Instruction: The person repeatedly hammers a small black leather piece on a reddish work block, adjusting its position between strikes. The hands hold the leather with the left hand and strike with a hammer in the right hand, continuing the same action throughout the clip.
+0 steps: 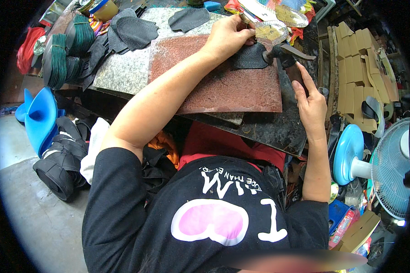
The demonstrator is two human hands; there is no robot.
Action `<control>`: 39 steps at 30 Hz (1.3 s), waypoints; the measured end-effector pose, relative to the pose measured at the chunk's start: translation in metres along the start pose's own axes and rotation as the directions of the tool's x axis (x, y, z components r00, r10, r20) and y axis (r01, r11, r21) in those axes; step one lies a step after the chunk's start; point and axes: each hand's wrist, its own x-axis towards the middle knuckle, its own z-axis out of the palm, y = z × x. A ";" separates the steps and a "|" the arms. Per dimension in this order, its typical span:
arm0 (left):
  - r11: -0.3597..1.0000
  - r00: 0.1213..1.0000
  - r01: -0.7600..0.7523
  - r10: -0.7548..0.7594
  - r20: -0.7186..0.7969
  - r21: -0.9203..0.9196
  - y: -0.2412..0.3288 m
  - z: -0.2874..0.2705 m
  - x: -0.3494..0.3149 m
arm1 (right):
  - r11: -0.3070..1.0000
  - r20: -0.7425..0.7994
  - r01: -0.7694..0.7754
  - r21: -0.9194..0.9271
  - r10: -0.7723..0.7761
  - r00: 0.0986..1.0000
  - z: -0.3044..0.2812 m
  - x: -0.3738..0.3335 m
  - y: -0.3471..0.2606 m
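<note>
Black leather piece [249,58]: laid on the reddish mat [223,88].
Left hand [228,36]: fingers bent at the piece's far edge; grip cannot be told.
Right hand [312,103]: hammer [285,59] grasped by its handle.

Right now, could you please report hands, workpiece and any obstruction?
Right hand holding hammer; left hand at black leather piece; piece on reddish board; hammer partly hiding right edge.

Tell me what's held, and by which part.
The right hand holds a hammer by its handle; the left hand is at a black leather piece, grip unclear.
</note>
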 end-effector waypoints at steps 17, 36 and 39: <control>1.000 1.000 -0.009 0.009 -0.030 -0.010 -0.001 0.001 0.000 | 0.935 -0.107 -0.022 0.353 0.064 0.992 -0.027 -0.001 0.005; 0.684 0.852 -0.471 0.516 0.086 0.558 0.021 0.012 -0.007 | 0.997 -0.080 0.068 0.029 -0.065 0.995 -0.010 0.013 0.000; 0.705 0.887 -0.405 0.457 0.064 0.582 0.015 0.010 -0.007 | 0.998 -0.010 0.016 0.060 -0.015 1.000 0.000 0.002 0.009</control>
